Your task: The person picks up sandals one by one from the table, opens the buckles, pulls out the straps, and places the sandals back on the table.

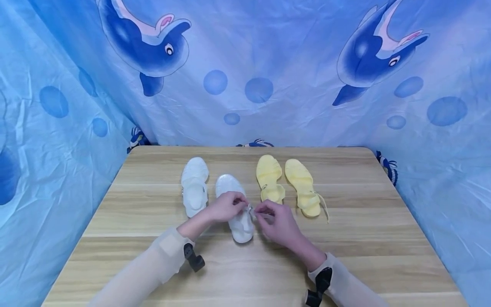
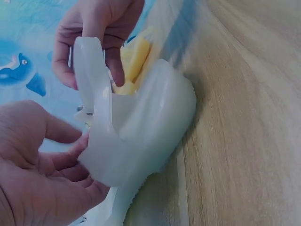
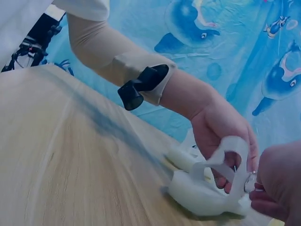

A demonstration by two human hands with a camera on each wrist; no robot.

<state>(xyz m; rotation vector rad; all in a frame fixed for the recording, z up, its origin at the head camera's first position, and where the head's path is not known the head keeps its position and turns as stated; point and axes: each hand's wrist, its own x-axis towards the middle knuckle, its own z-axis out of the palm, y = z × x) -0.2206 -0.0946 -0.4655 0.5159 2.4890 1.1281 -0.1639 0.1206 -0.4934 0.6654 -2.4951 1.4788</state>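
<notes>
A white sandal stands on the table with its heel toward me, both hands at its ankle strap. From the left side, my left hand holds the strap near a small metal buckle. On the other side, my right hand pinches the strap by the buckle; in the right wrist view the right hand partly hides the buckle. The raised strap loops above the sandal's heel in the left wrist view. Some fingertips are covered by the strap.
A second white sandal lies to the left. Right of the hands lie two yellow sandals, one yellow sandal nearer and another yellow sandal with its loose strap sticking out. A blue dolphin-print curtain surrounds the wooden table.
</notes>
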